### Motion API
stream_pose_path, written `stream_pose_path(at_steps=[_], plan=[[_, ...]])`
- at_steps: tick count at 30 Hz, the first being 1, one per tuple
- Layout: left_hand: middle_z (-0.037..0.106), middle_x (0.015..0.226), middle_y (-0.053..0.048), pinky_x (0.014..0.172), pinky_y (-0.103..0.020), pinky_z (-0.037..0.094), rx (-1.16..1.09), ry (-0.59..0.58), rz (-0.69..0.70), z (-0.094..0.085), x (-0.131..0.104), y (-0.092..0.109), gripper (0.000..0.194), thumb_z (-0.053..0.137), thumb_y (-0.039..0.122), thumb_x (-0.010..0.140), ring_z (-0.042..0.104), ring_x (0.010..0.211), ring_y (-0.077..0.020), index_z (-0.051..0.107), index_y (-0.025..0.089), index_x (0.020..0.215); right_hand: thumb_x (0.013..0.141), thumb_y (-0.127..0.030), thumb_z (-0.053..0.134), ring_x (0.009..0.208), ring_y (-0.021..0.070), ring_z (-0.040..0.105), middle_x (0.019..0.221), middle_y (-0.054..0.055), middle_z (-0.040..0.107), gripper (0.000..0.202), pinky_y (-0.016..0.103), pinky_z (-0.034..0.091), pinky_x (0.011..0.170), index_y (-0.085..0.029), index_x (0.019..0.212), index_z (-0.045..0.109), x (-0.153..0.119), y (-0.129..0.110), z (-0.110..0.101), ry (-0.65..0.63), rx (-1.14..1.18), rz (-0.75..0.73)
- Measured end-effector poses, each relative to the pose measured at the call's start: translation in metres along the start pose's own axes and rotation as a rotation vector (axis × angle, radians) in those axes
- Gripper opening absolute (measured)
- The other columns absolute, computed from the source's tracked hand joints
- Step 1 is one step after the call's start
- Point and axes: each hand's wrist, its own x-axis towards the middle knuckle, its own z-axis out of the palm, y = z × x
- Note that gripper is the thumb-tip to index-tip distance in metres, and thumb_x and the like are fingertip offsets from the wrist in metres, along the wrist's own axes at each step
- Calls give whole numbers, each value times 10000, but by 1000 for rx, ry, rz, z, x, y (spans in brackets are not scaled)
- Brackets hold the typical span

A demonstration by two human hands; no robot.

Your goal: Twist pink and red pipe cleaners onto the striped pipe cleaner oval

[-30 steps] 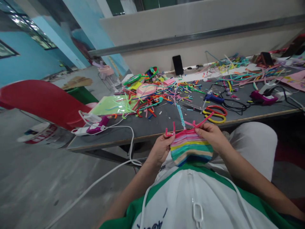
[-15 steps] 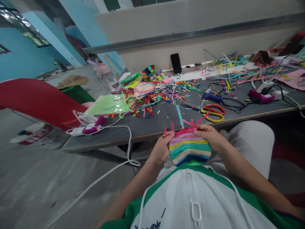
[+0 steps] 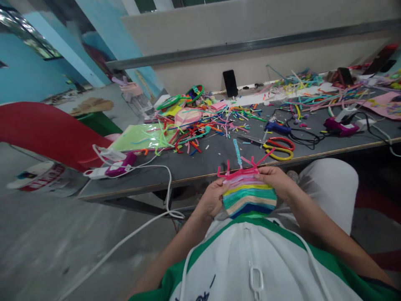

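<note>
Between my hands, just off the table's front edge, is a striped pipe-cleaner craft (image 3: 249,196) with pink, yellow, teal, beige and blue bands. Loose pink pipe-cleaner ends stick up from its top, and a light blue fuzzy stem (image 3: 237,153) rises from the middle. My left hand (image 3: 214,197) pinches the craft's left edge, below the pink ends. At the upper right edge, my right hand (image 3: 275,179) grips it with the thumb on the front. The fingers behind the craft are hidden.
Scissors (image 3: 278,149) with red and yellow handles lie near the table edge, beside a blue glue gun (image 3: 278,127). Pipe-cleaner scraps (image 3: 194,133) cover the table's middle. A phone (image 3: 230,83) leans at the back. A white cable (image 3: 125,240) hangs off the left side.
My left hand has slid a little down the craft's left edge, leaving the leftmost pink end more exposed. My right hand keeps its grip. The view has shifted slightly.
</note>
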Motion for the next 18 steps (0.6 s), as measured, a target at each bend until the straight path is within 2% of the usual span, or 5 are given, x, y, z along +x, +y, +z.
stream_pose_path(at_steps=[6, 12, 15, 18], plan=[[722, 871, -103, 786, -332, 522, -9, 40, 30, -3, 2, 3, 281, 755, 220, 685, 683, 803, -212, 658, 103, 921, 673, -365, 754, 726, 173, 676, 828, 27, 733, 366, 270, 531, 677, -202, 997, 713, -8, -5, -1, -9, -63, 17], [714, 863, -82, 747, -319, 530, -26, 45, 61, -9, 6, 4, 263, 744, 197, 697, 675, 768, -184, 632, 110, 919, 681, -366, 752, 687, 159, 670, 818, 22, 733, 330, 241, 522, 596, -217, 973, 714, -14, -10, 0, 119, 17, 16], [706, 803, -38, 727, -297, 535, -79, 115, 98, -12, 6, 6, 252, 775, 156, 642, 672, 757, -168, 597, 137, 820, 699, -366, 734, 694, 155, 667, 845, 35, 732, 332, 235, 512, 588, -205, 987, 707, -16, -13, 3, 129, 90, -3], [668, 691, 25, 673, -253, 537, -116, 197, 111, -17, 6, 8, 293, 789, 104, 583, 659, 677, -128, 558, 161, 754, 673, -296, 752, 701, 145, 663, 875, 32, 731, 316, 233, 504, 603, -206, 972, 706, -23, -19, 13, 125, 120, -3]])
